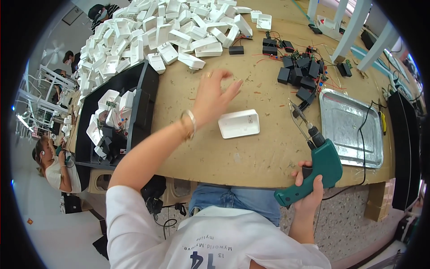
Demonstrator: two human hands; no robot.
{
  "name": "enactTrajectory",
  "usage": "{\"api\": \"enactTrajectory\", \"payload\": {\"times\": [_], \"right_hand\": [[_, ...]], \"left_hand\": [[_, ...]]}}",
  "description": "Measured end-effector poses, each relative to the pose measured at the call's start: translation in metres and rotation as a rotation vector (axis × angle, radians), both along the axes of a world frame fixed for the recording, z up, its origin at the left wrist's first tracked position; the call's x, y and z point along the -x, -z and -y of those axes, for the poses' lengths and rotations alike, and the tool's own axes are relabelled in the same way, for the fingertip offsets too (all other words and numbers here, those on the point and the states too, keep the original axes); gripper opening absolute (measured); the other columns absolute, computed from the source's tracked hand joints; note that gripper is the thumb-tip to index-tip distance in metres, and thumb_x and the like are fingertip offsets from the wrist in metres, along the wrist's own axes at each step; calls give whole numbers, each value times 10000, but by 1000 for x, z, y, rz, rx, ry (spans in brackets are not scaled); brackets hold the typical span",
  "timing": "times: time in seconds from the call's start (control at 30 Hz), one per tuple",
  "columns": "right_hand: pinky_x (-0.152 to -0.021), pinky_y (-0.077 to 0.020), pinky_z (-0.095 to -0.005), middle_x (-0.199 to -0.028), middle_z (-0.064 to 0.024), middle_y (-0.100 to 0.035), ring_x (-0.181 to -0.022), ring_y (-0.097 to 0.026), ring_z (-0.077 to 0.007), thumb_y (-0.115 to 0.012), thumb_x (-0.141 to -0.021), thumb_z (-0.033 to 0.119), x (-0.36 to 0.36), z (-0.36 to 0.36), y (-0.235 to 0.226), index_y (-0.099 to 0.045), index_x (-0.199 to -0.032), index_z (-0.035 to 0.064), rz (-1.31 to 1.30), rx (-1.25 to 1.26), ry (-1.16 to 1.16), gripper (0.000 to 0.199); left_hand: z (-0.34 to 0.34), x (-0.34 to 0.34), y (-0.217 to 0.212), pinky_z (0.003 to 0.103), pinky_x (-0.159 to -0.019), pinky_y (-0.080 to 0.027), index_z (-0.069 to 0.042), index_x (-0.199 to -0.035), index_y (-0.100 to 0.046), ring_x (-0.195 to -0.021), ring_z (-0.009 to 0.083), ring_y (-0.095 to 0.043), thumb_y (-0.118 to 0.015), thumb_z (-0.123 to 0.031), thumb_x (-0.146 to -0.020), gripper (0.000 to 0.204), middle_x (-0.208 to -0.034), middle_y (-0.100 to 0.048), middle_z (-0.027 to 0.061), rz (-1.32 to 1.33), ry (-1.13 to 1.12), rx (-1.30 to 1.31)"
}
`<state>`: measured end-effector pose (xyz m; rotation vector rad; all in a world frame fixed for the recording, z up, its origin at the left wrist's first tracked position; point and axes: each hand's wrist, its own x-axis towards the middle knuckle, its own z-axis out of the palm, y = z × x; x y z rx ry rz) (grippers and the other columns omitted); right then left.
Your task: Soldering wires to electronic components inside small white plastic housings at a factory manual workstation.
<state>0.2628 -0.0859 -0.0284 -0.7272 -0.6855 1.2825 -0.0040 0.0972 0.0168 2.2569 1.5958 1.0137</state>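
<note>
My right hand (309,190) grips a green soldering gun (326,163) by its handle at the table's near right. Its metal tip points up and away, toward the pile of black box-shaped parts (301,71) with red wires. Over the middle of the table hovers my left hand (215,96), a bracelet at its wrist, fingers apart and nothing visible in them. Just below and to its right lies one white plastic casing (239,124), open side up, apart from the hand.
A large heap of white casings (179,33) covers the far left. At left stands a black bin (145,96) holding casings and wired parts. A metal tray (351,130) lies at right, a black cable (363,148) crossing it. Grey posts (354,33) rise far right; another person (56,168) works at left.
</note>
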Motion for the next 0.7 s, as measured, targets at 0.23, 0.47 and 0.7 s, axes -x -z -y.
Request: {"api": "enactTrajectory", "payload": {"times": [0.23, 0.47, 0.7], "right_hand": [[-744, -472, -347, -1038, -156, -549, -665, -525, -128, -499, -917, 363, 4, 2, 0, -467, -1179, -44, 91, -13, -18, 486], [-741, -473, -356, -1026, -159, -554, -657, -519, -135, -503, -913, 366, 4, 0, -3, -480, -1156, -51, 107, -3, 52, 483], [-746, -465, -361, -1031, -165, -550, -654, -515, -143, -511, -907, 355, 8, -2, -9, -476, -1144, -56, 133, 23, 5, 475]], "left_hand": [[-142, 11, 33, 397, -927, -402, -40, -1172, -512, -1061, 337, -516, -538, -224, -893, 335, -1136, -559, 170, -460, 110, -475], [-91, 14, 10, 386, -814, -436, -39, -818, -588, -926, 308, -539, -611, -302, -854, 267, -912, -604, 97, -506, 15, 120], [-145, -7, 34, 392, -897, -427, -30, -1084, -537, -1042, 333, -532, -616, -299, -839, 373, -1152, -543, 178, -366, 61, -292]]}}
